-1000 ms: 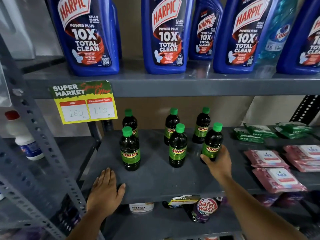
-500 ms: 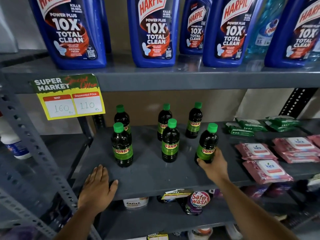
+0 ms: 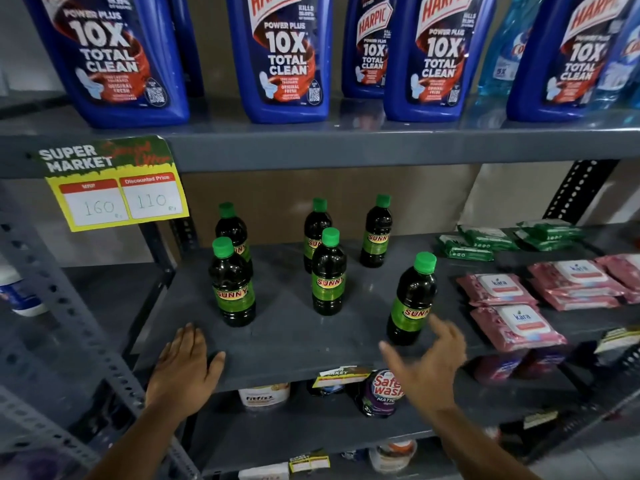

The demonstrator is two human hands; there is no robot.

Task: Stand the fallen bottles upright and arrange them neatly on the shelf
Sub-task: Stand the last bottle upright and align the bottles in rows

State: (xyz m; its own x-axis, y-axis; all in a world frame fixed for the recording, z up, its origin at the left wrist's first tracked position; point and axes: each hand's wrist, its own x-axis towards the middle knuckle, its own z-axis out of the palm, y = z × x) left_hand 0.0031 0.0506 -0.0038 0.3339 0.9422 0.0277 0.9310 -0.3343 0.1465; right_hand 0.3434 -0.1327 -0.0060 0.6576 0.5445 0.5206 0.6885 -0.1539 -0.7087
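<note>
Several dark Sunny bottles with green caps stand upright on the grey middle shelf (image 3: 291, 355). A front-left bottle (image 3: 232, 285) and a front-middle bottle (image 3: 328, 271) stand ahead of three at the back (image 3: 376, 233). The front-right bottle (image 3: 412, 299) stands nearest the shelf's front edge. My right hand (image 3: 427, 362) hovers just in front of it, fingers spread, not touching it. My left hand (image 3: 187, 368) lies flat on the shelf's front edge, below the front-left bottle.
Big blue Harpic bottles (image 3: 284, 57) line the shelf above. A yellow price tag (image 3: 114, 188) hangs at the left. Pink wipe packs (image 3: 516, 323) and green packs (image 3: 478, 242) lie to the right. A Safewash pouch (image 3: 384, 393) sits on the shelf below. A slotted steel upright (image 3: 69, 306) stands at left.
My right hand has let go of the front-right bottle and drawn back with fingers spread. That bottle stands closer to the shelf's front. My left hand stays put.
</note>
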